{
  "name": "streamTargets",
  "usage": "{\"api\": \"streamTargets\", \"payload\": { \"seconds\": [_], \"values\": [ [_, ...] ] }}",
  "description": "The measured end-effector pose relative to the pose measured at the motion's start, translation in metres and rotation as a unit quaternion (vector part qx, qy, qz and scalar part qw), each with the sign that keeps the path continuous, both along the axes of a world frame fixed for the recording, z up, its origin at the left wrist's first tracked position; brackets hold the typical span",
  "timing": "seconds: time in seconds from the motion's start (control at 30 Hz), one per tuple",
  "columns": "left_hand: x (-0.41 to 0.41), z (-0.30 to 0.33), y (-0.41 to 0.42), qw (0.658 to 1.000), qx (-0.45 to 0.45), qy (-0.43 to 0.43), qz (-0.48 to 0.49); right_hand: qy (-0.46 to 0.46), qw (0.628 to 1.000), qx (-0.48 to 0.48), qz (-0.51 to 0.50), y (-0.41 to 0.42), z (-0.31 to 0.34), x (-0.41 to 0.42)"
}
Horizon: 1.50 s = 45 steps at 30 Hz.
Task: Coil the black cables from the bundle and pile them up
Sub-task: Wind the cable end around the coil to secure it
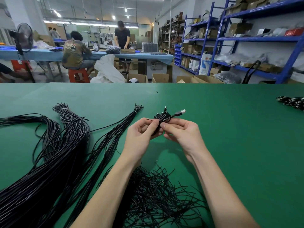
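1. Head view: both hands meet above the green bench (230,129), held up just over its middle.
2. The left hand (141,134) pinches a coiled black cable (162,116) between thumb and curled fingers, its grip grasping the coil at the waist.
3. The right hand (182,131) pinches the same coil from the other side, fingertips touching the left hand's; its grip is also closed on the cable.
4. A thin black tie (150,119) sticks out leftward from the pinch, lying across the left fingers.
5. The coil's USB plug (181,111) juts up and to the right, clear of both hands (its metal end shows bright).
6. To the left on the bench lie long bundles (72,137) of straight black cables, banded near their far ends and fanning toward the near edge.
7. Under and between the forearms sits a loose heap of short black ties (158,195), near the front edge.
8. At the far right edge of the bench lies a pile (292,102) of dark cables with pale ends, well apart from the hands; whether these are coiled I cannot tell.
9. Beyond the bench: cardboard boxes (160,78) on the floor, blue shelves (238,40) on the right, and a seated person (74,51) and a standing person (122,35) at a blue table (41,54).
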<state>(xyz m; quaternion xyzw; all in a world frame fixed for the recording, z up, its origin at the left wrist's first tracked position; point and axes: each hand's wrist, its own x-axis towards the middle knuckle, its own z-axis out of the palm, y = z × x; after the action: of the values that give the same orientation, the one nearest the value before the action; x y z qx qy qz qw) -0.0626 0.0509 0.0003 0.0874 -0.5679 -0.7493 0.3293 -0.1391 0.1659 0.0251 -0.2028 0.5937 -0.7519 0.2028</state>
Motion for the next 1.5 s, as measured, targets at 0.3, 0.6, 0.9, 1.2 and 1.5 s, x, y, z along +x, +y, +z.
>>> {"api": "streamTargets", "payload": {
  "seconds": [0.3,0.6,0.9,1.2,1.5],
  "values": [
    [0.000,0.005,0.002,0.987,0.150,0.000,-0.052,0.027,0.999,-0.023,0.005,-0.001,-0.003,-0.003],
    [0.006,0.008,-0.006,0.962,0.206,-0.062,-0.168,0.052,0.994,-0.003,0.098,0.020,-0.005,-0.019],
    [0.024,0.014,-0.028,0.942,0.086,-0.169,-0.276,0.250,0.956,0.081,0.128,0.029,-0.001,-0.018],
    [0.030,0.017,-0.021,0.916,0.053,-0.201,-0.344,0.232,0.922,0.169,0.261,0.043,0.001,-0.024],
    [0.034,0.035,-0.024,0.849,-0.348,-0.314,-0.242,0.278,0.869,0.309,0.268,0.031,0.007,-0.016]
  ]
}}
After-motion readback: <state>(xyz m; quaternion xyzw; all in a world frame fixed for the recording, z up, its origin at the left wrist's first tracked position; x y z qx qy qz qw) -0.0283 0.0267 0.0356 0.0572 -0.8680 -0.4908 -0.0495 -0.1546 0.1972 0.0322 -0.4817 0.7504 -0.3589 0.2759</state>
